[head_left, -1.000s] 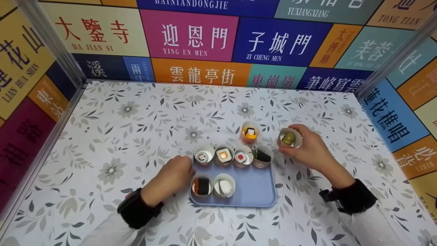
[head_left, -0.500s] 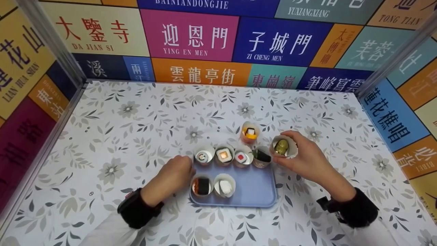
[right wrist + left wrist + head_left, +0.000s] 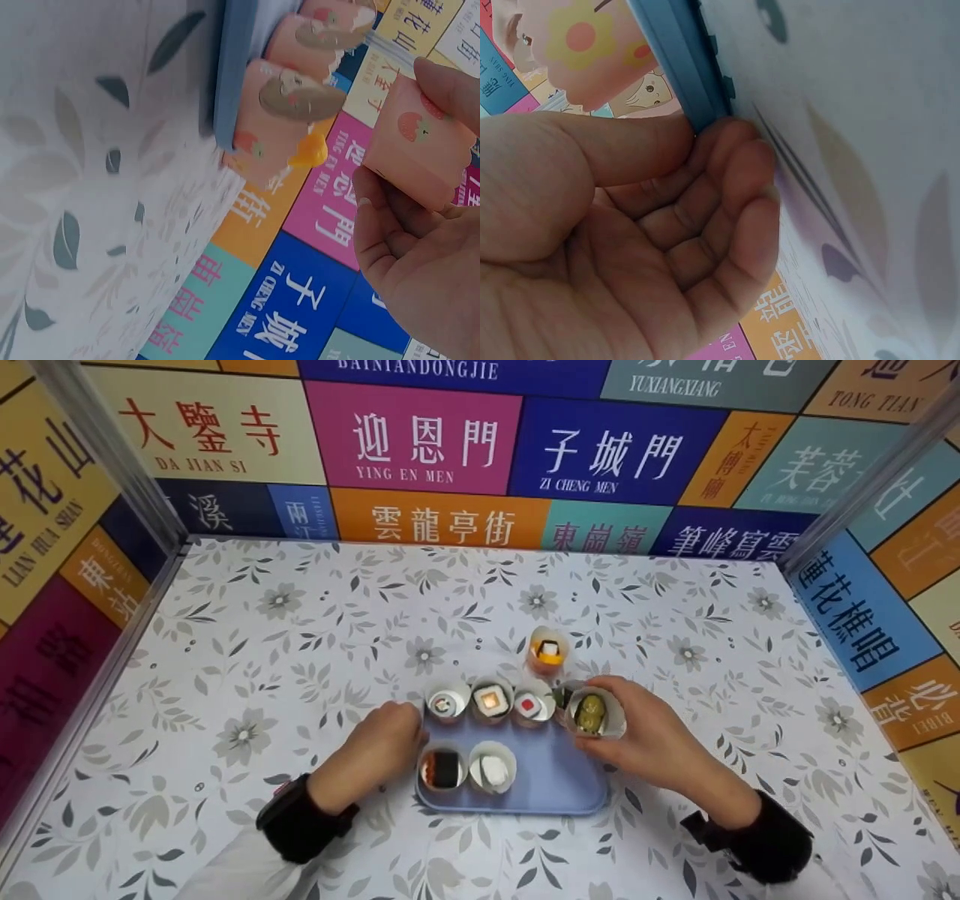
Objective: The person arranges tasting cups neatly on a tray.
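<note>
My right hand (image 3: 656,735) grips a pink strawberry-print paper cup (image 3: 409,146) between thumb and fingers. A green, oval sushi-like piece (image 3: 591,712) lies inside that cup, which is over the right side of the blue tray (image 3: 553,780). It partly hides a cup with a dark wrapped piece in the tray's back row. With my left hand (image 3: 384,739) I pinch the tray's left edge, thumb and curled fingers at the rim (image 3: 679,67). In the tray's front left stand a cup with a black-and-orange piece (image 3: 442,770) and one with a white piece (image 3: 493,769).
Along the tray's back edge are cups holding a small round roll (image 3: 444,705), a square roll (image 3: 491,700) and a red-centred roll (image 3: 529,706). Behind the tray, a cup with a yellow piece (image 3: 548,651) stands on the floral tabletop (image 3: 360,615). Lettered panels (image 3: 420,442) wall the table.
My right hand has carried the cup with the green piece leftward and toward me, from beside the tray to over its right side. My left hand has stayed at the tray's edge.
</note>
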### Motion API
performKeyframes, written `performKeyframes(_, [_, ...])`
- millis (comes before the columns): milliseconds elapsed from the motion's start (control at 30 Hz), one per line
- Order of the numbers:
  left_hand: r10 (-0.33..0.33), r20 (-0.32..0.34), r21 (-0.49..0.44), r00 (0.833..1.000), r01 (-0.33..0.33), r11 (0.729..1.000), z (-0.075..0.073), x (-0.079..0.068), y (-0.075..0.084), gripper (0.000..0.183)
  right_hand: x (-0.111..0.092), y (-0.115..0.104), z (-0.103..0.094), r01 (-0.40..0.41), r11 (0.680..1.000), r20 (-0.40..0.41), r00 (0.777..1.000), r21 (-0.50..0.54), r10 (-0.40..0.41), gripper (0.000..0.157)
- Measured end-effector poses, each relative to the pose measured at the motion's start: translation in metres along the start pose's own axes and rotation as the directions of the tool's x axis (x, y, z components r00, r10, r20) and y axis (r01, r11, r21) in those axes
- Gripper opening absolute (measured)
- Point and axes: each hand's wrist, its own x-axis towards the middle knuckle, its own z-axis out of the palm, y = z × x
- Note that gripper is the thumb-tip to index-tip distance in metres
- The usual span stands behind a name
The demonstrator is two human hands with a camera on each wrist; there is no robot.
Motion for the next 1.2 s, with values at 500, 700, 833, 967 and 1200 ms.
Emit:
performKeyframes(500, [0.006, -0.01, -0.016, 1.0, -0.006, 1.0, 0.0, -0.001, -0.001, 0.034, -0.011, -0.009, 0.04, 0.131, 0.991, 0.145, 0.981, -0.015, -0.127, 0.069])
performKeyframes(700, [0.018, -0.021, -0.012, 1.0, -0.018, 1.0, 0.0, -0.001, -0.001, 0.034, -0.014, -0.008, 0.052, 0.121, 0.993, 0.213, 0.97, -0.009, -0.116, 0.07])
performKeyframes(833, [0.026, -0.029, -0.028, 0.999, -0.027, 0.999, 0.0, -0.003, -0.001, 0.033, -0.016, -0.009, 0.058, 0.136, 0.991, 0.239, 0.962, -0.003, -0.132, 0.07])
performKeyframes(967, [0.032, -0.036, -0.026, 0.999, -0.033, 0.999, 0.0, -0.004, -0.002, 0.031, -0.016, -0.01, 0.061, 0.127, 0.992, 0.263, 0.957, -0.007, -0.121, 0.071])
performKeyframes(1200, [0.001, -0.016, 0.001, 1.0, -0.001, 1.0, 0.0, -0.002, 0.0, 0.03, -0.016, -0.013, 0.062, 0.119, 0.993, 0.279, 0.954, -0.02, -0.108, 0.075])
